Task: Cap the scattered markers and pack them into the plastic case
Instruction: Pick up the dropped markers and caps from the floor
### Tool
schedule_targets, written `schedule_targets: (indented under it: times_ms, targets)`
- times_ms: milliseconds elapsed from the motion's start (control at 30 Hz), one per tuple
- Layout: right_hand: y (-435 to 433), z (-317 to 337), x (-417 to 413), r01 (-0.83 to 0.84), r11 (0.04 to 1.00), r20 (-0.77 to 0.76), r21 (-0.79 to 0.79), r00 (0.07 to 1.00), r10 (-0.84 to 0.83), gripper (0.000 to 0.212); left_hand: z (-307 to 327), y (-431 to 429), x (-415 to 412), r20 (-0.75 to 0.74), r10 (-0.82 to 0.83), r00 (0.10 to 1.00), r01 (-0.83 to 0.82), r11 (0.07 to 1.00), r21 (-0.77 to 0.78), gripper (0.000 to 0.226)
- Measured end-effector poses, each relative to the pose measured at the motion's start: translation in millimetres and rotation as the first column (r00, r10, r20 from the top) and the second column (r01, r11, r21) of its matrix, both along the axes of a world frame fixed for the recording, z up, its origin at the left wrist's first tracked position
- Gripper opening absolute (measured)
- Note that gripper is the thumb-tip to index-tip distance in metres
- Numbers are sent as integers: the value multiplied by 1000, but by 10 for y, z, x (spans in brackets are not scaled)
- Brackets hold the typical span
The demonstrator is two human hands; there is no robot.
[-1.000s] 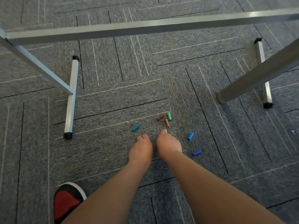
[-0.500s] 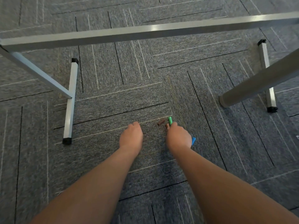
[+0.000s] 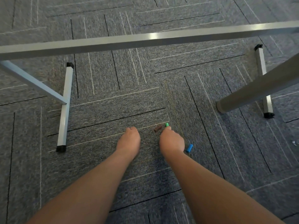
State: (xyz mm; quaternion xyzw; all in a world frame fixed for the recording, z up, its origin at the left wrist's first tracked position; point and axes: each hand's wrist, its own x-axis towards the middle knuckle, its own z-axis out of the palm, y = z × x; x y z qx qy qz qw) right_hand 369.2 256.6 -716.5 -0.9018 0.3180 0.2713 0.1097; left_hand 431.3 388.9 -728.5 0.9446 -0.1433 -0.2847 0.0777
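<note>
Since last look: right hand reached forward, grip pinching green cap; left hand grip curled, contents hidden. Cap-gathering underway.

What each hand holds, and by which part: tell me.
Right hand pinches the green cap by its near end. Left hand: cannot tell.

Rough carpet, green plastic cap

Left forearm bare up to the wrist, right forearm bare likewise, left hand ungloved, rounded back and knuckles showing, right hand ungloved too, fingers of both mostly hidden, outlines slightly blurred
</note>
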Motion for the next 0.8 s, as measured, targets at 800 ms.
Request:
schedule_targets:
  times_ms: [800]
  targets:
    - [-381, 10, 269, -49, 998, 22, 30, 999, 48, 25, 1, -761, 46, 29, -149, 988, 151, 986, -68, 20]
